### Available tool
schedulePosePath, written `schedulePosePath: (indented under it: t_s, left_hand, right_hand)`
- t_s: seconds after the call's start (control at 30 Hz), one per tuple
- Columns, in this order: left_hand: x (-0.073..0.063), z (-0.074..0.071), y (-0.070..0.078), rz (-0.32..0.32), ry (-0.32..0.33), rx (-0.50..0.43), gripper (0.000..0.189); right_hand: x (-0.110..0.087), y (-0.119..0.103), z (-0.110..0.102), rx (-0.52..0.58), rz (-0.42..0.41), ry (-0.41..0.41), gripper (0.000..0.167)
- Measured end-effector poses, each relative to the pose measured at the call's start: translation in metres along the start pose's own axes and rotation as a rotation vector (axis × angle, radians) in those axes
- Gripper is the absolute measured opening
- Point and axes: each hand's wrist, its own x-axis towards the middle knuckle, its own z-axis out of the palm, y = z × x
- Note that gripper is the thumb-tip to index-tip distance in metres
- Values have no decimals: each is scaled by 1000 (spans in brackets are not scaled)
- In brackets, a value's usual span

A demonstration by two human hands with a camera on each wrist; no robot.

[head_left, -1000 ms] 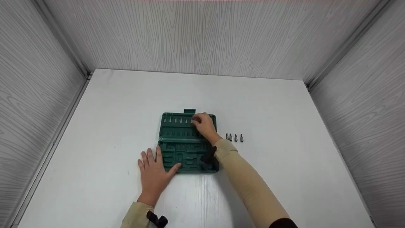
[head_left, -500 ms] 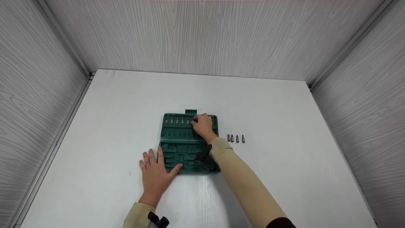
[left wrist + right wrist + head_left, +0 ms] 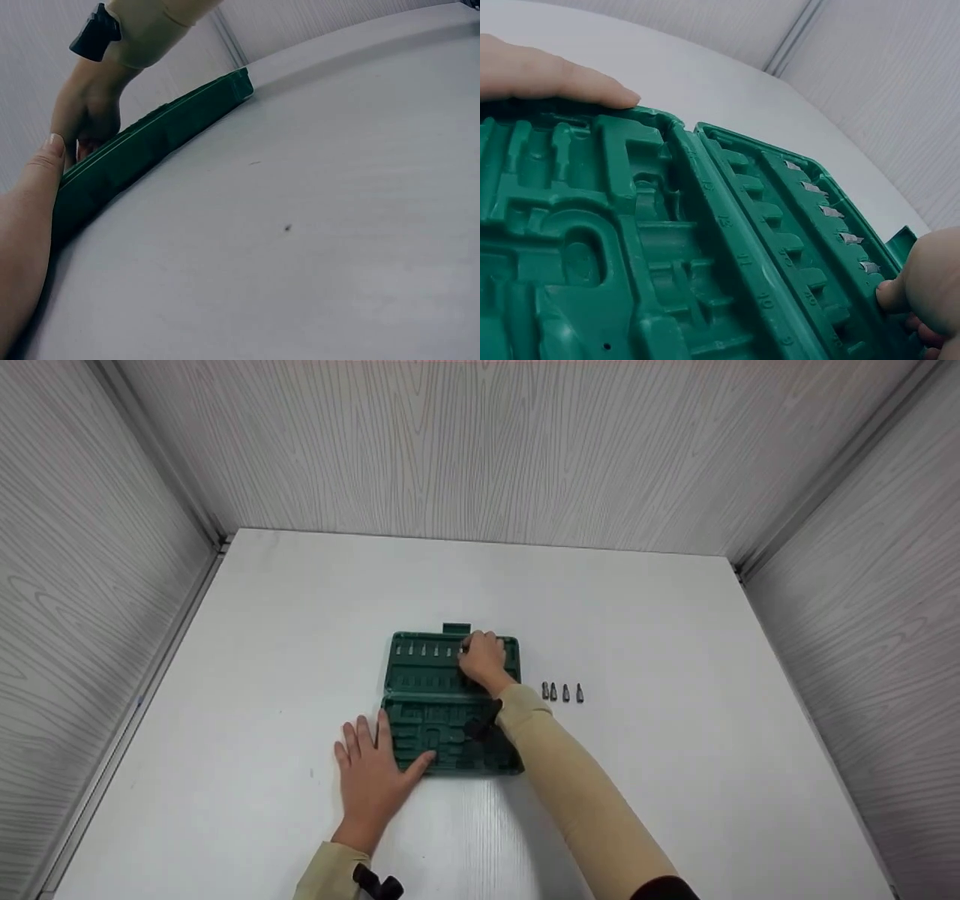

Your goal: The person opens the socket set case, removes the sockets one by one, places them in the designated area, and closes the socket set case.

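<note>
A green plastic bit case [image 3: 427,733] lies unfolded on the table in the head view, its lid half farther from me. Several silver screwdriver bits [image 3: 831,212] sit in a row of slots in the lid. My right hand [image 3: 482,656] is over that row with fingers bent; thumb and fingertips pinch a bit [image 3: 460,650] at its slot, mostly hidden by them. Spread out beside the case, my left hand [image 3: 373,784] rests with its thumb on the front rim and index finger along the left side.
Several loose bits [image 3: 566,693] stand in a short row on the white table [image 3: 660,735], right of the case. A latch tab [image 3: 456,628] sticks out from the lid's far edge. Pale wood-grain panels [image 3: 480,450] enclose the table at the back and sides.
My right hand shifts slightly at the same end of the bit row, its fingers drawing closer in around the slot. The left hand keeps its place; the whole view drifts a little.
</note>
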Motion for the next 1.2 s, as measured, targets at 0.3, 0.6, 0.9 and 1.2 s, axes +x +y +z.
schedulePosePath:
  t_s: [0.3, 0.6, 0.9, 1.2]
  left_hand:
    - [2, -2, -2, 7, -11, 2, 107]
    - [0, -1, -2, 3, 12, -6, 107]
    - [-2, 2, 1, -7, 5, -25, 106]
    - [-1, -1, -1, -6, -3, -24, 106]
  right_hand:
    - [-1, 3, 2, 70, -10, 35, 23]
    - [-1, 6, 4, 130, -52, 77, 19]
    - [-3, 6, 7, 146, -24, 109, 14]
    - [-2, 3, 6, 245, -28, 144, 10]
